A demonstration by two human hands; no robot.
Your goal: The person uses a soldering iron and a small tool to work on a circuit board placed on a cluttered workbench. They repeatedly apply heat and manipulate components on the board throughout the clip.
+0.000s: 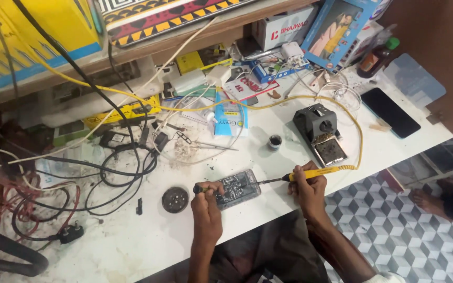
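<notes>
Head view looked down on a cluttered white tabletop point(268, 173). Near the front edge, at about 6 o'clock in the picture, lay a circuit board in a clear case point(235, 187). The left hand point(206, 205) was closed on the board's 9 o'clock end, pinning it flat, with something small and dark at the fingertips that could not be made out. The right hand point(307, 187) was wrapped around a yellow-handled soldering iron point(310, 173), its tip touching the board's 3 o'clock edge. The iron's coiled yellow cord ran toward 1 o'clock, past the grey iron stand point(321, 131). A small flux pot point(274, 142) sat at 12 o'clock from the board, a round dark disc point(175, 199) at 9 o'clock, and a black phone point(390, 111) well apart at 2 o'clock.

Done well, this work seemed to call for a steady board, a light and brief touch of the tip, and fingers kept off the hot metal.
</notes>
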